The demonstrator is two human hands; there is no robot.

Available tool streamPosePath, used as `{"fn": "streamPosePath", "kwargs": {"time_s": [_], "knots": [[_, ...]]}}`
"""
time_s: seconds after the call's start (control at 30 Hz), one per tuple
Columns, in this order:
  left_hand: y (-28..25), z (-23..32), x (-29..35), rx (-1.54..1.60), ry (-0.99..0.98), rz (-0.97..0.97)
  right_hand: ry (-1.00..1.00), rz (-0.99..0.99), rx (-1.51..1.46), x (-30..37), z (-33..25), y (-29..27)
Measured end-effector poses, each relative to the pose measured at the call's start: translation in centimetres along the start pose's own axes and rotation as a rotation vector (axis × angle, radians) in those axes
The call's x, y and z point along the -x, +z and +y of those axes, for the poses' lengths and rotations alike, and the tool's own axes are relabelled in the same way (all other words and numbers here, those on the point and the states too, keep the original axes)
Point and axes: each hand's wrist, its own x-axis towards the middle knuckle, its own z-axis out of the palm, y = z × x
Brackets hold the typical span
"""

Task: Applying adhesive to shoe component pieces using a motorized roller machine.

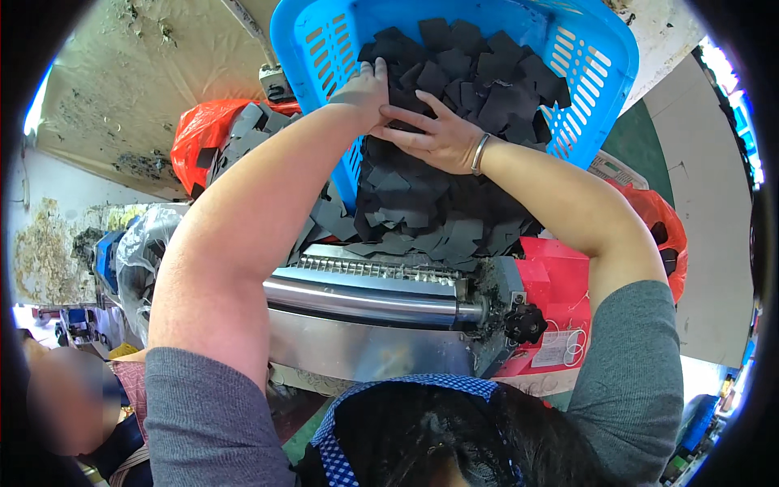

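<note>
A blue plastic basket point(286, 36) with slotted sides holds a heap of flat black pieces point(462, 65), thin and roughly square; their material I cannot tell. More black pieces point(406, 191) lie in a pile in front, between the basket and the machine's metal roller point(365, 302). My left hand point(367, 91) rests at the heap's left side, fingers stretched out over the pieces. Close beside it, my right hand point(434, 136) lies over the pieces with its fingers spread, a metal bangle on the wrist. Neither hand visibly grips a piece.
The machine has a black knob point(525, 323) and a red panel point(560, 280) on its right end. A red plastic bag with dark pieces point(199, 138) stands left; another red bag point(661, 219) is behind my right arm. Another person point(77, 402) is at lower left.
</note>
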Motion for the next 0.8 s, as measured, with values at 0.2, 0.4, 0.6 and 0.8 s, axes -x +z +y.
{"fn": "streamPosePath", "kwargs": {"time_s": [0.2, 0.4, 0.6, 0.8], "knots": [[-3.5, 0.2, 2.5, -0.308, 0.204, 0.088, 0.056, -0.022, -0.33, 0.8, -3.0, -1.5], [-4.4, 0.3, 4.3, -0.277, 0.352, 0.138, 0.069, -0.618, -0.921, -0.5, -11.6, 0.0], [-2.7, 0.1, 7.8, -0.12, 0.666, 0.383, 0.182, -0.831, -1.164, 1.4, -11.3, 2.1], [2.0, -0.9, 15.6, -0.081, 0.472, -0.56, 0.373, -0.872, -1.304, 3.1, -10.8, 1.6]]}}
